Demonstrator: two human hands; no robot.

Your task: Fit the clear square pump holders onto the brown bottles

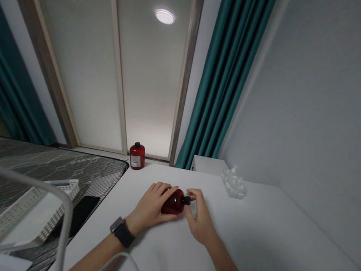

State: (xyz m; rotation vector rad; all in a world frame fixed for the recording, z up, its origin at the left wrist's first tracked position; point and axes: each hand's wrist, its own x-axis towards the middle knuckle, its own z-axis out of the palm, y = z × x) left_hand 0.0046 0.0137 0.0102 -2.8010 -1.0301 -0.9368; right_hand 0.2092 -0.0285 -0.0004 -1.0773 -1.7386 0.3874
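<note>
A dark red bottle (173, 202) with a black cap (187, 200) lies on its side on the white table (170, 252), its cap pointing right. My left hand (152, 207), with a watch on the wrist, is wrapped over the bottle's body from the left. At the cap end, my right hand (200, 221) has its thumb and bent fingers closed around the cap. Part of the bottle is hidden under my left fingers. Farther back, a second red bottle (137, 157) with a black cap and white label stands upright near the table's far left corner.
Crumpled clear plastic (234, 183) lies at the back right, near the wall. A white cabinet (209, 165) stands behind the table. On the left, a white perforated basket (5, 221) and a black flat object (82, 211) rest on patterned grey fabric. A pale cable (65, 226) arches across the foreground.
</note>
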